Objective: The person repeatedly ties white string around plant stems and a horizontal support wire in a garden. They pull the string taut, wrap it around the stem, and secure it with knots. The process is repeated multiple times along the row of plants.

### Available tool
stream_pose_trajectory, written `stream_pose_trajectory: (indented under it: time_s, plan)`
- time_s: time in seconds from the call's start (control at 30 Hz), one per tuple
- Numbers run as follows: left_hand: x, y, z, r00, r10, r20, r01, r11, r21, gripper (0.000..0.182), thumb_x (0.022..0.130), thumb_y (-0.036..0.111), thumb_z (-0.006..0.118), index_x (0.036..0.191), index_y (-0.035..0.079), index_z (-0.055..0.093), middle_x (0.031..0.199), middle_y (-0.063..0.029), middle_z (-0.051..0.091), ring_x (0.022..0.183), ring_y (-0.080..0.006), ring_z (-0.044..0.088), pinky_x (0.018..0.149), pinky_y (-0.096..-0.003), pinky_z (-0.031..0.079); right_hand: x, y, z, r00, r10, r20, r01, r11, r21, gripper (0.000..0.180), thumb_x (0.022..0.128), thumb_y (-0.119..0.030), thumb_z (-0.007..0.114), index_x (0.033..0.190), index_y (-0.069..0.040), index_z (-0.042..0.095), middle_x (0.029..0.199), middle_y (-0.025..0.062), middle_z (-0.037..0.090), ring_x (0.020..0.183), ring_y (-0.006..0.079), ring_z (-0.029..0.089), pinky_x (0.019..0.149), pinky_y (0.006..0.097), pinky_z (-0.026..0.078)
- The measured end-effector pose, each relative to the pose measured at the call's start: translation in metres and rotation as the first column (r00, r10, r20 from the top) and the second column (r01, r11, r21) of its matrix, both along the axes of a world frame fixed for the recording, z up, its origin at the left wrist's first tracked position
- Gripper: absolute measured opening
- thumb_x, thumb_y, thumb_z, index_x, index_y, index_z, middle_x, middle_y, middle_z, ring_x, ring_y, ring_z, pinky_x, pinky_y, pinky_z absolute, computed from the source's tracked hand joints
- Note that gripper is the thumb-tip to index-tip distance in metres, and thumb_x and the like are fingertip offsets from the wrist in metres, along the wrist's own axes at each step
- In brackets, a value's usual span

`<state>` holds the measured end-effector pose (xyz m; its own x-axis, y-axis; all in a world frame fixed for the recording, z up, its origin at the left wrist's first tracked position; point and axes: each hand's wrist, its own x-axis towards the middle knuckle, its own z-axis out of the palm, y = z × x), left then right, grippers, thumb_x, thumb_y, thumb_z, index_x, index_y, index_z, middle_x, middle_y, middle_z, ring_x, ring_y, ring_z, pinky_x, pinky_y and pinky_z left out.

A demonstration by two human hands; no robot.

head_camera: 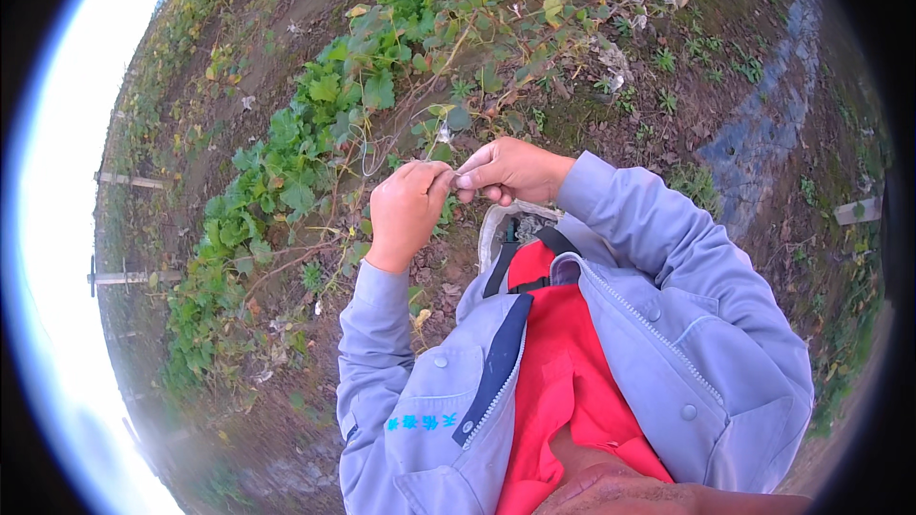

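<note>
My left hand and my right hand meet at the fingertips in front of my chest. Thumbs and forefingers of both pinch a small thin strand between them; fingers hide most of it, and its material is unclear. Just beyond the left hand, a loop of thin pale string hangs among the vine stems. A small whitish scrap sits near leaves above the fingers. Below the right hand, a white-rimmed bag or container at my waist holds dark grey contents that I cannot make out.
Leafy green plants run in a diagonal row beyond my hands, with yellowing vines tangled alongside. Pale posts stand at the left. To the right, a dark plastic sheet lies on soil strewn with dead leaves.
</note>
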<state>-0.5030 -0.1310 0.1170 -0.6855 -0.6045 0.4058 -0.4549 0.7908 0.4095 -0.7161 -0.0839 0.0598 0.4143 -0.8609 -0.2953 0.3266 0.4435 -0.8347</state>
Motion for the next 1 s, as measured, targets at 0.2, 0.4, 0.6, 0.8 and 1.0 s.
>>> stream_pose_trajectory:
  time_s: [0.2, 0.4, 0.6, 0.8, 1.0]
  plan:
    - [0.001, -0.008, -0.005, 0.978, 0.184, -0.102, -0.184, 0.983, 0.013, 0.014, 0.096, 0.018, 0.071, 0.098, 0.005, 0.076, 0.094, -0.0127, 0.075, 0.084, -0.0314, 0.072, 0.074, -0.0399, 0.056, -0.008, 0.007, -0.008, 0.993, 0.09, 0.08, -0.093, 0.995, 0.034, 0.032, 0.101, -0.017, 0.068, 0.125, 0.004, 0.068, 0.099, 0.007, 0.077, 0.056, 0.0022, 0.054, 0.045, 0.0198, 0.043]
    - [0.005, -0.023, -0.027, 0.936, 0.337, -0.102, -0.319, 0.934, 0.162, 0.021, 0.099, 0.023, 0.069, 0.101, 0.003, 0.075, 0.095, -0.0152, 0.075, 0.086, -0.0335, 0.071, 0.078, -0.0411, 0.055, -0.019, 0.013, -0.003, 0.979, 0.116, 0.169, -0.121, 0.993, 0.018, 0.038, 0.102, -0.015, 0.065, 0.135, 0.005, 0.062, 0.103, 0.0106, 0.077, 0.053, 0.0022, 0.052, 0.044, 0.0188, 0.041]
    - [0.004, -0.021, -0.054, 0.96, 0.28, 0.022, -0.28, 0.952, 0.122, 0.025, 0.102, 0.024, 0.06, 0.108, 0.006, 0.076, 0.102, -0.0189, 0.075, 0.093, -0.0385, 0.071, 0.082, -0.047, 0.055, -0.012, 0.022, 0.01, 0.984, 0.093, 0.155, -0.075, 0.99, -0.12, 0.043, 0.098, -0.007, 0.069, 0.138, 0.004, 0.06, 0.105, 0.0124, 0.076, 0.054, 0.0032, 0.046, 0.048, 0.021, 0.037]
    - [-0.012, 0.012, -0.068, 0.975, 0.222, 0.019, -0.214, 0.908, 0.36, 0.024, 0.101, 0.019, 0.064, 0.1, -0.002, 0.074, 0.089, -0.0188, 0.072, 0.079, -0.0346, 0.069, 0.074, -0.0433, 0.053, -0.006, 0.004, -0.02, 0.905, -0.159, 0.395, 0.188, 0.982, -0.036, 0.047, 0.1, -0.006, 0.064, 0.145, 0.0, 0.054, 0.119, 0.0135, 0.074, 0.059, 0.0042, 0.05, 0.051, 0.0221, 0.039]
    - [-0.013, 0.03, -0.067, 0.998, -0.059, 0.016, 0.06, 0.998, -0.018, 0.016, 0.096, 0.017, 0.069, 0.095, 0.002, 0.073, 0.082, -0.016, 0.067, 0.076, -0.0342, 0.066, 0.07, -0.0443, 0.052, -0.015, -0.002, -0.059, 0.619, -0.599, -0.509, -0.094, 0.587, -0.804, 0.029, 0.096, -0.008, 0.065, 0.122, -0.009, 0.075, 0.094, 0.0087, 0.076, 0.06, 0.0132, 0.064, 0.053, 0.0297, 0.052]
